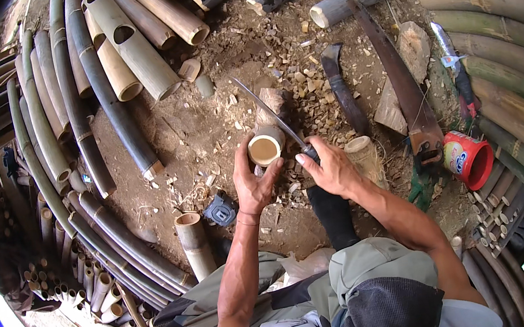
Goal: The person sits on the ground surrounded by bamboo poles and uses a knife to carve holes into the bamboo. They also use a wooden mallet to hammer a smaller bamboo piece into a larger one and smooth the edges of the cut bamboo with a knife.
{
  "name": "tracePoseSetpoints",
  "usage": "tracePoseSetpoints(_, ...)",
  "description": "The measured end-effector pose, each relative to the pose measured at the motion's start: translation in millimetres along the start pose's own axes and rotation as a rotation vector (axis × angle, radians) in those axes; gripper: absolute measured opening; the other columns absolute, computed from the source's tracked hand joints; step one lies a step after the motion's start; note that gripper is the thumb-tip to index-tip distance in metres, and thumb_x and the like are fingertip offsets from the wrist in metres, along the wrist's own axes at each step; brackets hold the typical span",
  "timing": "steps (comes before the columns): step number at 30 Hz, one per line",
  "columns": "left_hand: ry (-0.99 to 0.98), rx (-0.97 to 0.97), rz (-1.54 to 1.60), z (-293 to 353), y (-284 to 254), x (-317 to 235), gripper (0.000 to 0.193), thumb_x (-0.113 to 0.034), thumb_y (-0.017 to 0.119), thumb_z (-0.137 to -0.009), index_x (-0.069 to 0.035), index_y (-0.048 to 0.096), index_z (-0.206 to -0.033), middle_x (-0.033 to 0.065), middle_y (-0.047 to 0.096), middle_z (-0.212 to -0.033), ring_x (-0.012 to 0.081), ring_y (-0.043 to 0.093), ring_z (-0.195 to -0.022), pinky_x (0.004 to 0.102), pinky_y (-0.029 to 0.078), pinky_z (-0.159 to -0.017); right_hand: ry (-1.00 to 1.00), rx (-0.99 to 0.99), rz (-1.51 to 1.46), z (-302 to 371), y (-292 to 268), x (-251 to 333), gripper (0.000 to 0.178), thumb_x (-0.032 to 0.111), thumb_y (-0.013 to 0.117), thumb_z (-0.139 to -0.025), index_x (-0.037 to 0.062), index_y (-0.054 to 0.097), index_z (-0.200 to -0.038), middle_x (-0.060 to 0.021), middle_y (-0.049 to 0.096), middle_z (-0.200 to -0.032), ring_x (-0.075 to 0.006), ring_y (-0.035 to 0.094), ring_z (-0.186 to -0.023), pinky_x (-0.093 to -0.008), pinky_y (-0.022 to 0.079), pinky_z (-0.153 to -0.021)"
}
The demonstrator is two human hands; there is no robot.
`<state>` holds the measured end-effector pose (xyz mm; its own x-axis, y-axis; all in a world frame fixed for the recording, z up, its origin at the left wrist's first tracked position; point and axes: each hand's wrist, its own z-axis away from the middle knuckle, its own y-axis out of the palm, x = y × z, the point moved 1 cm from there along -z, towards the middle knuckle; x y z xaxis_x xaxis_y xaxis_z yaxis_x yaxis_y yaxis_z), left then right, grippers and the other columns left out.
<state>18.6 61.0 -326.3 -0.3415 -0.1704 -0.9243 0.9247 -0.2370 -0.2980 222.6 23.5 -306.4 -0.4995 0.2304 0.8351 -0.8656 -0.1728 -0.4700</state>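
Note:
My left hand [255, 181] is closed around a short bamboo section [265, 148], its round, pale-rimmed end turned up toward me. In my right hand [328, 166] is the dark handle of a long thin-bladed tool [268, 110]; whether it is a knife or a file I cannot tell. Its blade slants up and left, passing close by the bamboo's far side. Whether the two touch is unclear. Just beyond them a small wood block [274, 102] rests on the ground, partly hidden by the blade.
Bamboo poles [108, 104] lie around the left, far and right sides. To the right are a dark curved blade [344, 90], a handsaw [407, 85] and a red tub [475, 162]. A bamboo piece [194, 242] and a tape measure [220, 208] sit near my left arm. Chips litter the dirt.

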Motion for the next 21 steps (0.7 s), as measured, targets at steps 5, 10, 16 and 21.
tracePoseSetpoints(5, -0.023, -0.06, 0.001, -1, -2, -5, 0.075, -0.031, 0.087, -0.077, 0.001, 0.053, -0.136, 0.017, 0.066, -0.123, 0.0249, 0.064, -0.114, 0.037, 0.051, -0.1, -0.409, -0.297, -0.232, -4, -9, 46, 0.035, 0.024, 0.061, -0.097, -0.0064, 0.053, -0.114, -0.0197, 0.064, -0.079, -0.0273, 0.066, -0.06, -0.0377, 0.052, -0.053)
tracePoseSetpoints(10, -0.007, -0.039, 0.06, 0, -1, 10, 0.077, -0.03, 0.087, -0.077, 0.001, 0.051, -0.138, 0.0172, 0.065, -0.125, 0.0245, 0.063, -0.116, 0.0371, 0.05, -0.1, 0.006, 0.059, 0.148, -18, 13, -15, 0.03, 0.027, 0.06, -0.097, -0.0012, 0.051, -0.094, -0.012, 0.059, -0.056, -0.0264, 0.063, -0.049, -0.0394, 0.05, -0.046)
tracePoseSetpoints(16, -0.06, -0.039, 0.053, 4, -4, 0, 0.078, -0.031, 0.088, -0.077, 0.002, 0.052, -0.138, 0.0174, 0.065, -0.126, 0.0243, 0.063, -0.117, 0.0368, 0.05, -0.1, -0.408, -0.306, -0.245, -12, -2, 37, 0.03, 0.019, 0.063, -0.096, -0.0059, 0.053, -0.11, -0.0137, 0.064, -0.073, -0.0275, 0.067, -0.058, -0.0377, 0.053, -0.051)
tracePoseSetpoints(21, 0.004, -0.022, -0.041, -4, -6, 0, 0.075, -0.026, 0.086, -0.079, 0.002, 0.05, -0.138, 0.0141, 0.065, -0.123, 0.0216, 0.062, -0.115, 0.0351, 0.048, -0.102, -0.026, 0.021, 0.135, -14, 17, -21, 0.036, 0.028, 0.062, -0.096, -0.004, 0.052, -0.108, -0.0198, 0.065, -0.071, -0.0333, 0.067, -0.058, -0.0438, 0.053, -0.051)
